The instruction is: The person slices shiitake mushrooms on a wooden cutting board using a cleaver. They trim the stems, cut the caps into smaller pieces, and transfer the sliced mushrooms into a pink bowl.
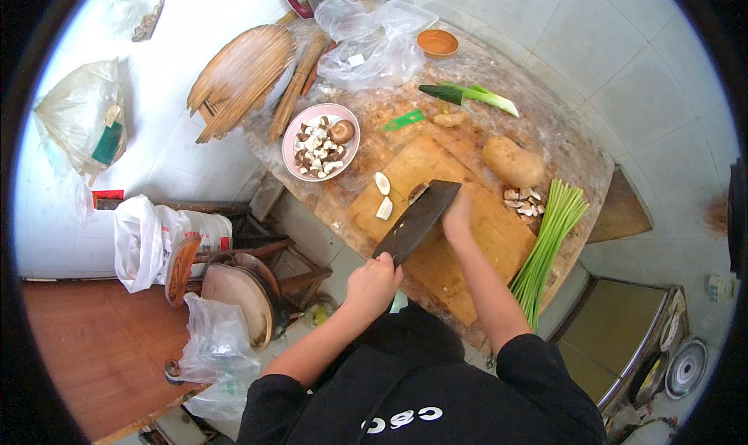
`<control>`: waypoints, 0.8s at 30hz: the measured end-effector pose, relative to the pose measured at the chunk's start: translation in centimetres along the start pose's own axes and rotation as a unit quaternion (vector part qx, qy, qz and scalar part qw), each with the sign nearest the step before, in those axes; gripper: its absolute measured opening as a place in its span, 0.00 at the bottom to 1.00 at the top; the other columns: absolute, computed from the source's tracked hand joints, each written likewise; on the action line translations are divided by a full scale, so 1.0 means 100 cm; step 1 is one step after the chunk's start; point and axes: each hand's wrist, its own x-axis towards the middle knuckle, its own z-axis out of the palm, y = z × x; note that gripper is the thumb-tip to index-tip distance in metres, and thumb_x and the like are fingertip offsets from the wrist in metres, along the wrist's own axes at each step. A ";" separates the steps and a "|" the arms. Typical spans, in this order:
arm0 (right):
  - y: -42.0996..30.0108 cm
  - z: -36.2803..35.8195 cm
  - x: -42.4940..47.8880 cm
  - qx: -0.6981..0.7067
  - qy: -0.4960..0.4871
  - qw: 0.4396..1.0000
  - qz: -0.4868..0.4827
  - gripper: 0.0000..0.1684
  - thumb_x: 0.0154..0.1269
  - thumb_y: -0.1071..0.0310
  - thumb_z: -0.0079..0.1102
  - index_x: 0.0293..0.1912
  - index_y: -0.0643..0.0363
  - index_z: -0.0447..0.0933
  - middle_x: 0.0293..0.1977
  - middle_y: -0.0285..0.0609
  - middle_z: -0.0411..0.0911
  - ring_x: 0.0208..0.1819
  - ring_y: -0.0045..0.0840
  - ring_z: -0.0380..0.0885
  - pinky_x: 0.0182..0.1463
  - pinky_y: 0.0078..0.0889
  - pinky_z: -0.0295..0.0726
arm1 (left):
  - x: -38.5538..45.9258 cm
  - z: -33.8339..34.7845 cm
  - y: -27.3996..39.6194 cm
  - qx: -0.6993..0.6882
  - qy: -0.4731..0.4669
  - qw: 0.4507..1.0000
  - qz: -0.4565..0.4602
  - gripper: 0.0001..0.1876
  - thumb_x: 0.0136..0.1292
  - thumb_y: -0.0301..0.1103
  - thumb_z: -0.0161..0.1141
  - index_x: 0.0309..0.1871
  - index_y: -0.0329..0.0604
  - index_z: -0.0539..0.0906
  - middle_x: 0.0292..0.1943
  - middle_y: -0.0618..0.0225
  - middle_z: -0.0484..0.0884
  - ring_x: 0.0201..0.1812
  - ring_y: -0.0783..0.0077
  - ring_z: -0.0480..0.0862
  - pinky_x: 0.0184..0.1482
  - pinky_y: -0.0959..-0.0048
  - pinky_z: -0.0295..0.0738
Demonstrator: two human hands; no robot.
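Observation:
My left hand point(374, 287) grips the handle of a dark-bladed cleaver point(418, 223) tilted over a wooden cutting board point(491, 252). On the blade's far side is my right hand point(458, 216), its fingers mostly hidden by the steel, so what it holds does not show. A piece of brown-capped mushroom point(417, 193) shows at the blade's upper left edge. Two pale cut pieces point(383, 197) lie on the board left of the cleaver. Beyond the board's left corner, a pink-rimmed bowl point(286, 153) contains cut mushrooms point(318, 147) and one whole cap.
Right of the board are a potato point(513, 162), mushroom scraps point(524, 202) and long green stalks point(549, 246). Ginger point(450, 120), a green plastic tool point(404, 120), a leek piece point(473, 96), a brown dish point(437, 43) and plastic bags point(374, 48) lie farther back. A chair point(239, 293) stands left.

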 end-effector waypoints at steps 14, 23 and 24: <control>0.005 -0.007 0.001 -0.138 -0.026 0.988 0.059 0.08 0.53 0.69 0.69 0.34 0.61 0.86 0.28 0.50 0.84 0.27 0.32 0.84 0.35 0.33 0.80 | -0.008 -0.035 -0.019 -0.086 -0.004 0.996 -0.006 0.16 0.64 0.42 0.56 0.29 0.35 0.75 0.24 0.45 0.80 0.30 0.42 0.81 0.34 0.50 0.76; 0.005 -0.008 -0.001 -0.187 -0.020 0.982 0.012 0.06 0.53 0.71 0.67 0.34 0.59 0.86 0.28 0.51 0.83 0.27 0.33 0.83 0.36 0.35 0.80 | -0.010 -0.042 -0.010 -0.022 -0.056 0.998 -0.004 0.17 0.65 0.43 0.56 0.30 0.36 0.75 0.24 0.47 0.81 0.29 0.44 0.83 0.34 0.51 0.78; 0.008 -0.009 0.000 -0.185 -0.019 0.982 0.010 0.06 0.53 0.72 0.66 0.34 0.60 0.85 0.28 0.52 0.83 0.28 0.33 0.83 0.36 0.35 0.80 | -0.007 -0.041 -0.008 -0.024 -0.055 0.998 0.000 0.17 0.65 0.43 0.56 0.30 0.35 0.75 0.24 0.47 0.81 0.29 0.44 0.83 0.33 0.51 0.78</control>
